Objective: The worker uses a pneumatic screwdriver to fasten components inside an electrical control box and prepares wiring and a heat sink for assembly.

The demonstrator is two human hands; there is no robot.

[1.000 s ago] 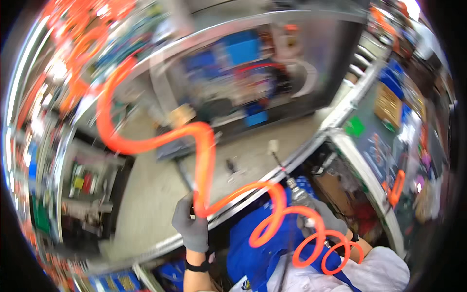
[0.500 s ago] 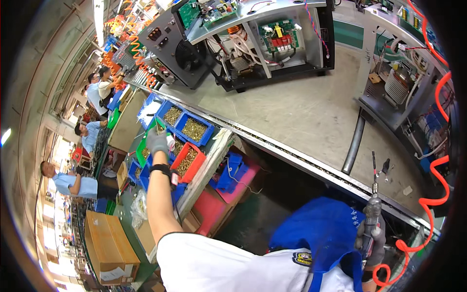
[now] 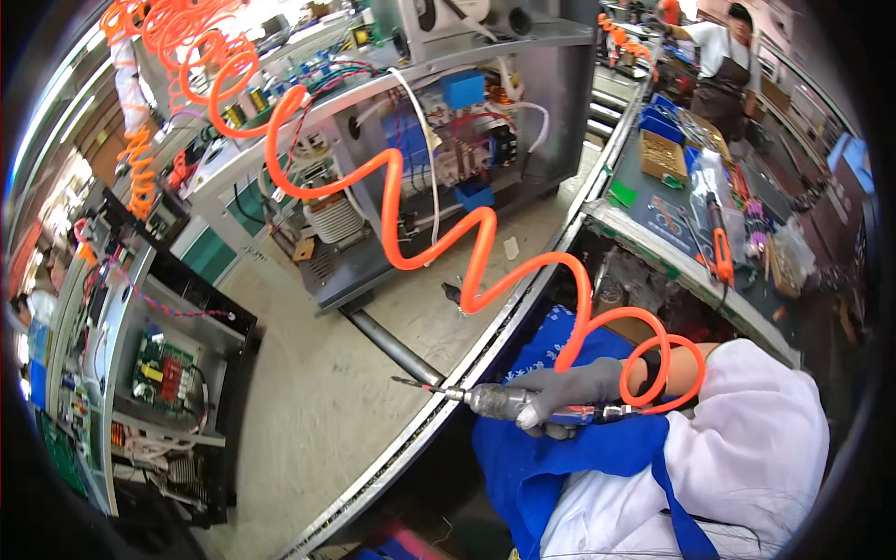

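Right hand, in a grey fabric glove (image 3: 583,385), had its fingers wrapped closed around a grey cylindrical pneumatic screwdriver (image 3: 504,402) before the blue cloth apron (image 3: 579,467); its slender dark bit pointed left toward the pale, metal-edged worktop (image 3: 299,420). Coiled orange plastic hose (image 3: 481,252) looped above. Left hand was out of view, finger state unknown. Step judged: tool carried, not driving. Next move seemingly called for aiming the bit, hose clear.

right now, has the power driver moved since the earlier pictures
Yes, leftward against the black rod: the power driver had its bit showing right of the rod in both earlier pictures; the tip now shows left of the rod's near end.
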